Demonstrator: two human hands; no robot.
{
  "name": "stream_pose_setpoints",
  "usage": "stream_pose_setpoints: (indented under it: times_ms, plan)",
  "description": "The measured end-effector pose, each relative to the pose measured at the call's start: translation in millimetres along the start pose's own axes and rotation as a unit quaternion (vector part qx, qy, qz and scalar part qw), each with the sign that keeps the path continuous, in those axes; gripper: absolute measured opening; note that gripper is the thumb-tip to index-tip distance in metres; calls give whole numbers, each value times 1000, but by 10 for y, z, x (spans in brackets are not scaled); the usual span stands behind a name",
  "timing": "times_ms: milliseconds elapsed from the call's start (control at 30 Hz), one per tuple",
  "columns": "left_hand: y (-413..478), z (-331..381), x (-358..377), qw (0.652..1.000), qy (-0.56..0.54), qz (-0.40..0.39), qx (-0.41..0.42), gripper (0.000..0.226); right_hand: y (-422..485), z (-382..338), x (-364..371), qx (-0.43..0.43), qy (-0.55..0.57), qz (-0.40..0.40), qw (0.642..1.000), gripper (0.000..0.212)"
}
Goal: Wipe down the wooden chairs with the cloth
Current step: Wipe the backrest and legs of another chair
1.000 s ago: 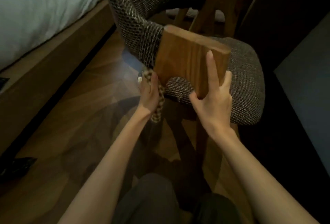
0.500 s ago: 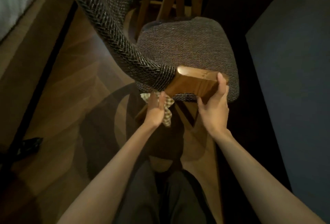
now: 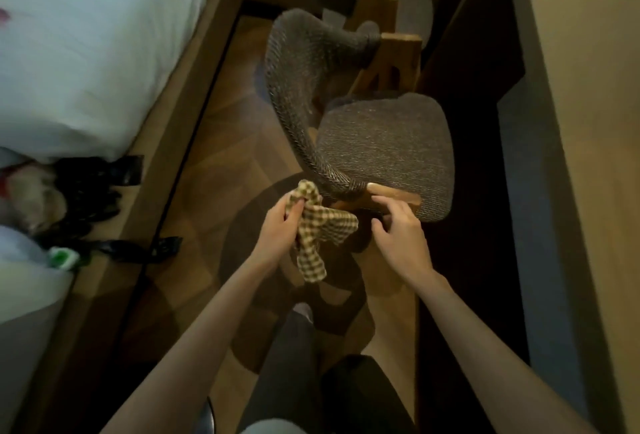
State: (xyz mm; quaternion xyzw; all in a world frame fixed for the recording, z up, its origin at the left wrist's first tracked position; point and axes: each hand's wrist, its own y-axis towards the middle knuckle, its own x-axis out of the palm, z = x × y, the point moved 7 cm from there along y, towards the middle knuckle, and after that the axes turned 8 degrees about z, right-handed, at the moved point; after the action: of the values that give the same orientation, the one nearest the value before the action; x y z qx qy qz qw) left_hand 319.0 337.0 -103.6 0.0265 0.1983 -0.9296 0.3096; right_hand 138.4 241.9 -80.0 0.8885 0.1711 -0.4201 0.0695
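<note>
Mid-task: left hand (image 3: 282, 222) clutches the checked cloth (image 3: 320, 225) beside the near chair (image 3: 384, 153); right hand (image 3: 398, 225) grips its wooden arm post (image 3: 381, 198). Second chair (image 3: 388, 0) beyond the hands probably pending; progress unclear.

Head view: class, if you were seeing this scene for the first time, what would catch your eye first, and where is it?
The checked cloth at centre, bunched in the left hand, stands out first. Just right of it, the right hand rests on the wooden post at the near corner of the chair. A white bed fills the upper left.
</note>
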Motion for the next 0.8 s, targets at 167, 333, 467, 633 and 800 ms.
stream_pose_setpoints:
  times_ms: [167,333,467,633,800]
  plan:
    - [26,715,-641,999,-7,24,37,20,250,-939,-107,-38,14,-34,999,36]
    - [615,1171,-1201,998,1,6,69,27,776,-1587,157,-47,9,-7,999,38]
    - [1309,1539,-1607,995,4,-44,86,23,1305,-2030,428,-30,-3,42,999,37]
    - [2079,1880,-1948,989,39,-113,83,21,1846,-2440,747,12,-1,77,997,37]
    - [2841,2017,-1986,985,56,-158,46,31,2344,-2494,1051,72,-16,72,995,43]
